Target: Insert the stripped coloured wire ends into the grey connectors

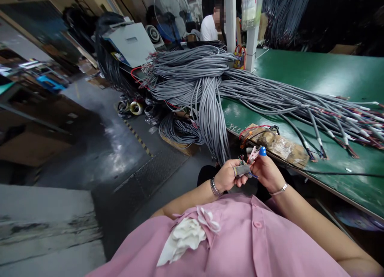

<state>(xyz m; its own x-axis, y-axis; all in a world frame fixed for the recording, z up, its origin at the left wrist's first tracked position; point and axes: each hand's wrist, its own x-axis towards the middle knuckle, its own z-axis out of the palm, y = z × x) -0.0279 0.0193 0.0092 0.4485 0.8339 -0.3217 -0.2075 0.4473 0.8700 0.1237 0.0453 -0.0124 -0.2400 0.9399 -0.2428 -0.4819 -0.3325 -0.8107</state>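
1. Head view: a green table (318, 77) stretches to the right, its near edge slanting down past the hands.
2. Gray cables (207, 67) lie heaped across it; one bundle hangs over the edge, while others run right to ends with white bands and bare colored wires.
3. Behind the heap, a person in a white shirt (208, 29) is partly hidden by a post.
4. A pale gray box (132, 43) stands beyond the heap's left end.
5. At the table's near edge rests a brown, tape-covered block (277, 145), red and black cords at its left end.
6. The left hand (228, 176) is in front of the table edge, its grip closed on thin colored wires (242, 162).
7. Close beside it, the right hand (268, 174) has bent fingers and a raised thumb; whether its grip is closed on anything, I cannot tell.
8. Between them sits a small pink piece (253, 154).
9. A blue cap (263, 151) covers the right thumb's tip.
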